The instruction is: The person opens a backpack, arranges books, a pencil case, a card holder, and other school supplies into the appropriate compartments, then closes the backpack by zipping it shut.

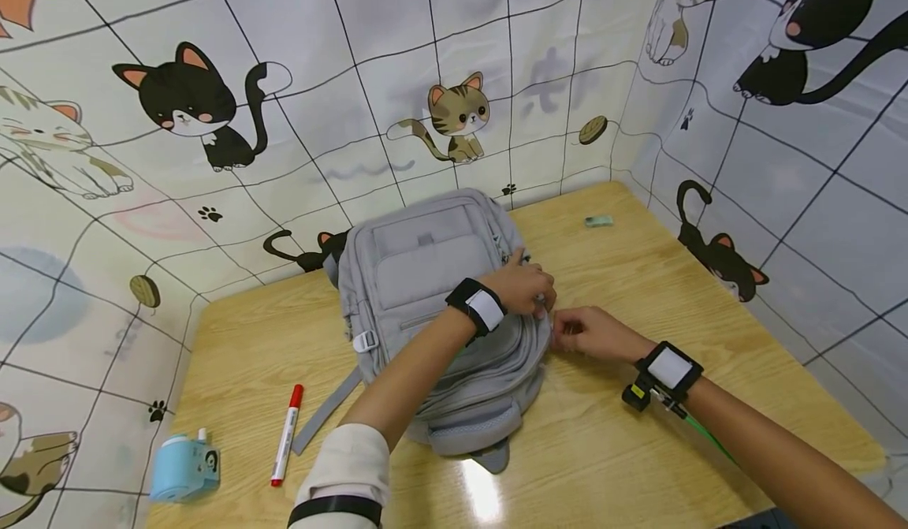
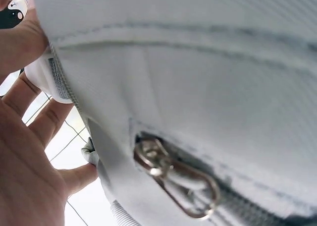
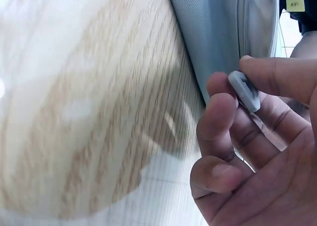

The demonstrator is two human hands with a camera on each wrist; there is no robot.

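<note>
A grey backpack [image 1: 433, 269] lies on the wooden table with its front pockets facing up. My left hand [image 1: 521, 284] reaches across it and grips the fabric at its right side. In the left wrist view, fingers [image 2: 47, 119] of this hand bend around the bag's edge, near a metal zipper pull [image 2: 176, 176] on a front pocket. My right hand [image 1: 596, 333] is low beside the bag's right side. Between its thumb and fingers it pinches a small grey zipper pull [image 3: 244, 91], seen close against the bag in the right wrist view.
A red-capped marker [image 1: 287, 434] lies left of the bag, near a loose strap [image 1: 326, 411]. Farther left stands a light blue pencil sharpener [image 1: 184, 467]. A small green eraser [image 1: 599, 221] is at the back right. Cat-print sheets [image 1: 383, 119] hang behind and beside the table [image 1: 709, 371].
</note>
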